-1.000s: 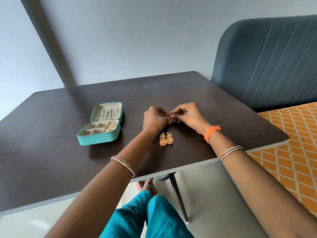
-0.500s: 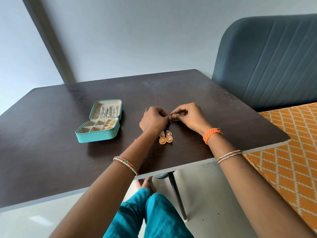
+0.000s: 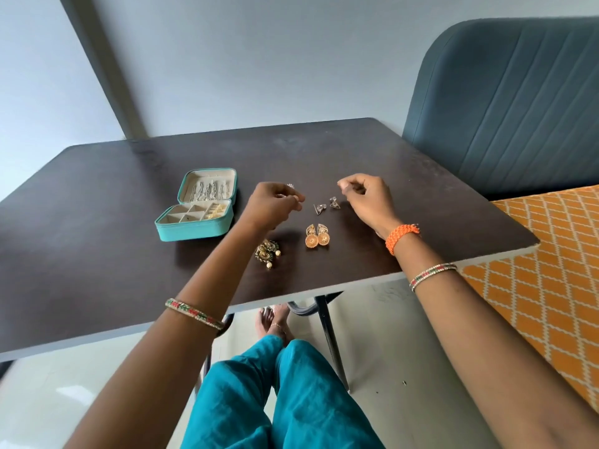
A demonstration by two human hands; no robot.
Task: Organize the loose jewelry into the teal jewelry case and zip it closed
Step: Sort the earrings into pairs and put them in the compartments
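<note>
Sitting at the dark surface [image 3: 97,254], you hold both hands up over it, a little apart. Your left hand [image 3: 274,205] has its fingers curled, with the tips pinched together near the thumb. Something tiny may be between them, but it is too small to tell. A ring [image 3: 290,186] sticks up on one finger. Your right hand [image 3: 363,197] is curled too, with the fingertips pinched close; you cannot tell if it holds anything.

The teal jewelry case [image 3: 197,207] lies open on the surface, just to the left of your left hand. Its lid stands up at the back and has silver pieces in a row inside. The bottom part has little boxes, and some gold bits sit in the right ones.

Between your hands, two small silver earrings [image 3: 325,205] lie on the surface. Nearer to you, two round gold earrings [image 3: 317,236] lie side by side, touching. Beside your left arm lies a darker gold earring pair with pearl drops [image 3: 267,251], partly hidden by the arm.

You wear an orange band [image 3: 402,236] on your right wrist and a bangle [image 3: 432,275] lower on that arm. Another bangle [image 3: 194,314] sits on your left arm. A blue chair [image 3: 505,102] stands at the right, by an orange patterned cloth [image 3: 544,286].
</note>
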